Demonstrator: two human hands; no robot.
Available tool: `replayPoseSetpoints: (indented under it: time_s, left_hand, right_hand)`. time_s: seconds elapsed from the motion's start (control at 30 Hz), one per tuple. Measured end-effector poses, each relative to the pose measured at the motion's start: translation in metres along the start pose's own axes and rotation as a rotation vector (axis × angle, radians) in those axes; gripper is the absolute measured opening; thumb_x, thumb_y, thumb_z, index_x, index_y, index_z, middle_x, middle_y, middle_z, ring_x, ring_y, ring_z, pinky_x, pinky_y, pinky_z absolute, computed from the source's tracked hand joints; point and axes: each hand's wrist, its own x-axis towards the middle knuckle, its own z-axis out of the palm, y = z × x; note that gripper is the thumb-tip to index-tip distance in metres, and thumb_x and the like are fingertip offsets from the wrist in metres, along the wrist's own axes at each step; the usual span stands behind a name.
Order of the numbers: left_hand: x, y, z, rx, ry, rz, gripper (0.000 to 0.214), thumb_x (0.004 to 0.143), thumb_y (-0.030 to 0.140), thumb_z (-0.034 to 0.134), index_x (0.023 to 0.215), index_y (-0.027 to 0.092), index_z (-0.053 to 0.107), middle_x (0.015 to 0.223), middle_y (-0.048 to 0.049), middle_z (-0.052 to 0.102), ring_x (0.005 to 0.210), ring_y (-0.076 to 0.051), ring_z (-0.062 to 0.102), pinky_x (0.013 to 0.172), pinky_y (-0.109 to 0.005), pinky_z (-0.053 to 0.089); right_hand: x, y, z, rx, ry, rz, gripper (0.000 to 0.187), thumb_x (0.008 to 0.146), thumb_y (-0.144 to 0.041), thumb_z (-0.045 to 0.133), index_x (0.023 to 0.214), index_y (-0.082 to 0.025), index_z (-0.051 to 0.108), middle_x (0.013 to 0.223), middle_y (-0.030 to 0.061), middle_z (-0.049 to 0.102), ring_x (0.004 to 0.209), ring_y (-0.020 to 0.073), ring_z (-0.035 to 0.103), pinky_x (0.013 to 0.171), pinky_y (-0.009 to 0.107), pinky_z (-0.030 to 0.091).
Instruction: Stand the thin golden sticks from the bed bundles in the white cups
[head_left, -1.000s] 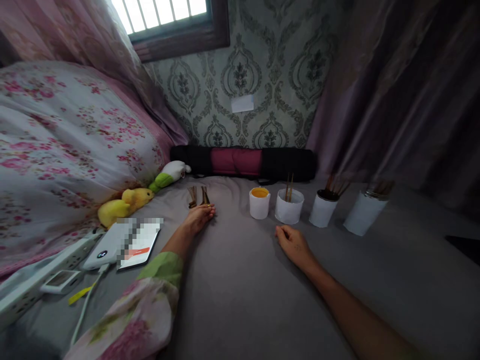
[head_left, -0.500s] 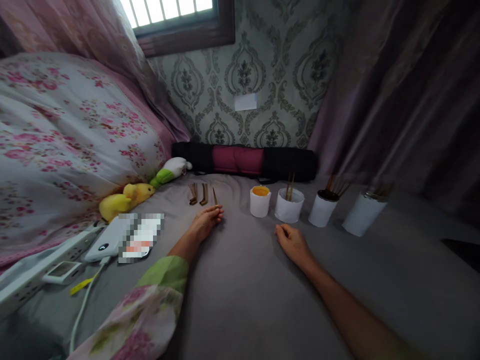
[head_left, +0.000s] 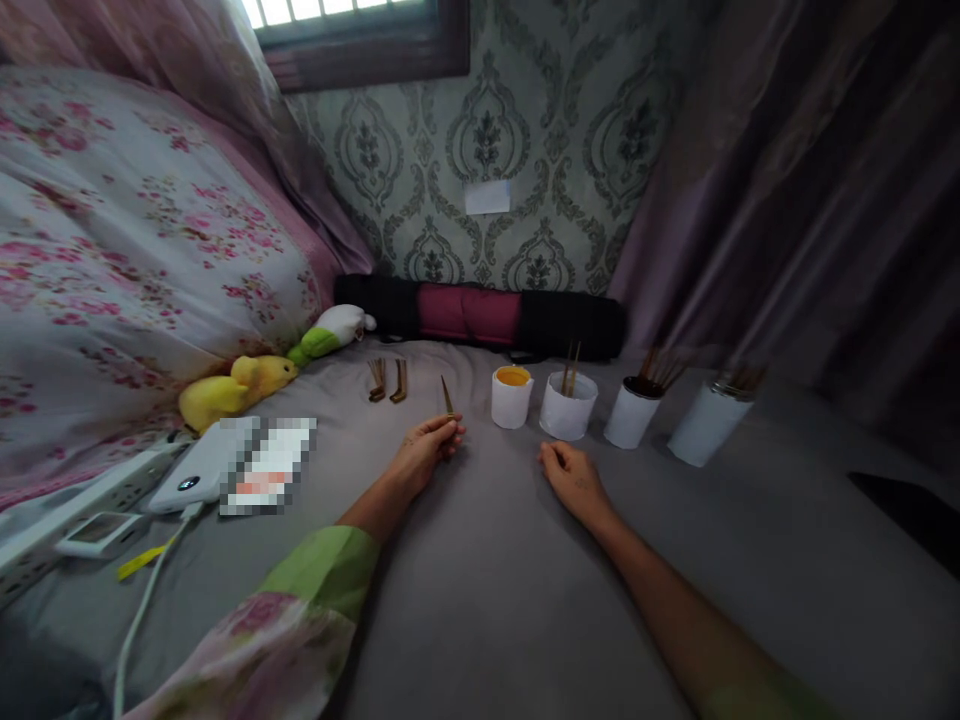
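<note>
My left hand (head_left: 426, 455) is closed in a pinch on a thin, tapered brown stick (head_left: 447, 396), which points up and away from the fingertips. Beyond it on the grey sheet lie two small groups of brown sticks with bent ends, one group (head_left: 376, 382) left of the other (head_left: 399, 383). My right hand (head_left: 574, 478) rests curled on the sheet, thumb against the fingers; whatever is inside, if anything, is hidden. Just past it stands a wide white container (head_left: 568, 412) with a few thin sticks upright in it. A white container with an orange-yellow inside (head_left: 510, 402) stands to its left.
Right of these are two taller white containers of brown sticks, one upright (head_left: 631, 422) and one leaning (head_left: 703, 432). A black and maroon roll (head_left: 469, 318) lies along the wall. At left are plush toys (head_left: 262, 376), a white power bank (head_left: 202, 465), a cable and a power strip (head_left: 82, 525).
My left hand has moved right with the tapered stick, away from the two groups of bent sticks. The view has shifted slightly; my right hand stays curled by the containers.
</note>
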Motion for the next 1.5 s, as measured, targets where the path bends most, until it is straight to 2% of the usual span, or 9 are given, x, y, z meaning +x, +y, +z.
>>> replayPoseSetpoints:
  time_s: [0.23, 0.6, 1.1, 1.27, 1.5]
  left_hand:
    - [-0.006, -0.01, 0.008, 0.125, -0.053, 0.115, 0.036, 0.066, 0.033, 0.064, 0.095, 0.011, 0.063, 0.081, -0.0071, 0.063, 0.062, -0.008, 0.051, 0.05, -0.018, 0.039]
    - [-0.024, -0.014, 0.023, 0.366, 0.029, 0.236, 0.041, 0.068, 0.042, 0.058, 0.097, 0.013, 0.064, 0.076, -0.005, 0.065, 0.064, -0.011, 0.051, 0.053, -0.02, 0.037]
    - [-0.029, -0.023, 0.025, 0.565, 0.033, 0.475, 0.034, 0.074, 0.038, 0.053, 0.096, 0.016, 0.066, 0.079, -0.0046, 0.067, 0.074, -0.015, 0.058, 0.064, -0.024, 0.043]
    - [-0.027, -0.028, 0.022, 0.649, 0.046, 0.579, 0.031, 0.075, 0.037, 0.052, 0.096, 0.02, 0.066, 0.083, -0.0044, 0.067, 0.075, -0.016, 0.057, 0.066, -0.026, 0.043]
    - [-0.035, -0.022, 0.025, 0.738, 0.013, 0.688, 0.025, 0.076, 0.035, 0.052, 0.091, 0.023, 0.067, 0.081, -0.0044, 0.065, 0.071, -0.017, 0.052, 0.068, -0.028, 0.041]
  right_hand:
    - [-0.002, -0.001, 0.0, 0.006, 0.007, 0.01, 0.036, 0.082, -0.041, 0.035, 0.067, -0.017, 0.058, 0.055, 0.0004, 0.053, 0.052, 0.0123, 0.047, 0.049, 0.022, 0.03]
    - [-0.002, -0.002, -0.003, 0.059, 0.007, -0.012, 0.036, 0.082, -0.04, 0.035, 0.068, -0.016, 0.058, 0.057, 0.001, 0.055, 0.054, 0.0125, 0.049, 0.052, 0.022, 0.032]
    - [-0.005, -0.005, -0.005, 0.121, 0.001, -0.001, 0.036, 0.081, -0.04, 0.037, 0.069, -0.016, 0.06, 0.052, -0.0009, 0.051, 0.05, 0.0114, 0.048, 0.051, 0.021, 0.033]
    - [-0.007, -0.007, -0.007, 0.164, -0.007, -0.005, 0.037, 0.081, -0.042, 0.037, 0.07, -0.015, 0.06, 0.051, -0.0014, 0.05, 0.047, 0.0103, 0.044, 0.047, 0.02, 0.031]
    - [-0.009, -0.011, -0.01, 0.205, -0.016, -0.003, 0.037, 0.081, -0.043, 0.038, 0.073, -0.015, 0.06, 0.051, -0.0012, 0.05, 0.046, 0.0105, 0.044, 0.046, 0.021, 0.032]
